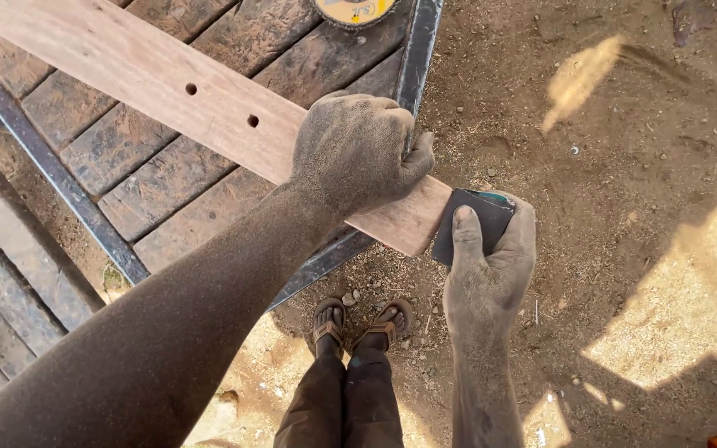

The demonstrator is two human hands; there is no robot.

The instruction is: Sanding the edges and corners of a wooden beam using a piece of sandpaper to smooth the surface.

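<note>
A long reddish wooden plank (151, 79) with two drilled holes lies across a workbench and sticks out past its corner. My left hand (358, 149), coated in dust, grips the plank close to its free end. My right hand (487, 265) presses a dark sheet of sandpaper (470, 220) flat against the plank's end face, thumb on top of the sheet.
The workbench (159, 182) has a slatted wooden top in a dark metal frame. A round yellow disc (354, 10) lies at its far edge. Below are my two feet in sandals (358, 323) on dusty ground with sunlit patches (682, 315).
</note>
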